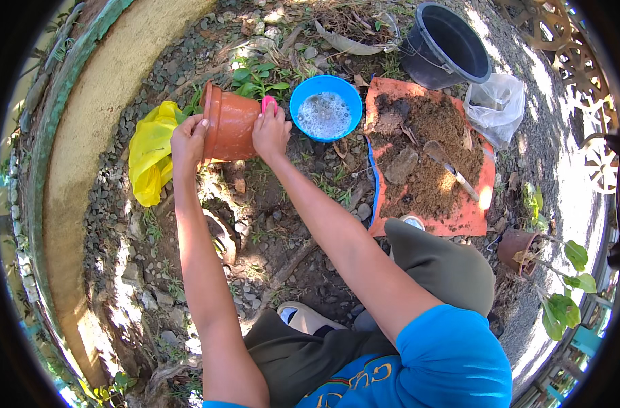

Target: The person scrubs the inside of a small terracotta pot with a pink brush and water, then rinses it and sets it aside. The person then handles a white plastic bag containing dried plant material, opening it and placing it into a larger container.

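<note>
An orange-brown plastic flower pot [232,125] lies on its side between my hands, its rim to the left. My left hand [188,140] grips the rim. My right hand [272,130] is at the base end, with a pink item [269,103], perhaps a sponge or brush, under its fingers; its palm side is hidden. Just right of it stands a blue basin [326,108] of sudsy water. Left of the pot lies a yellow plastic bag [154,150]. Farther right, an orange sheet [455,224] bears soil [422,186] and a hand trowel [450,169].
A black bucket [450,48] stands at the upper right, near a clear plastic bag [496,107]. A potted plant [518,250] leans at the right. A curved wall [111,76] borders the left. Stones and a root [289,268] lie across the ground before me.
</note>
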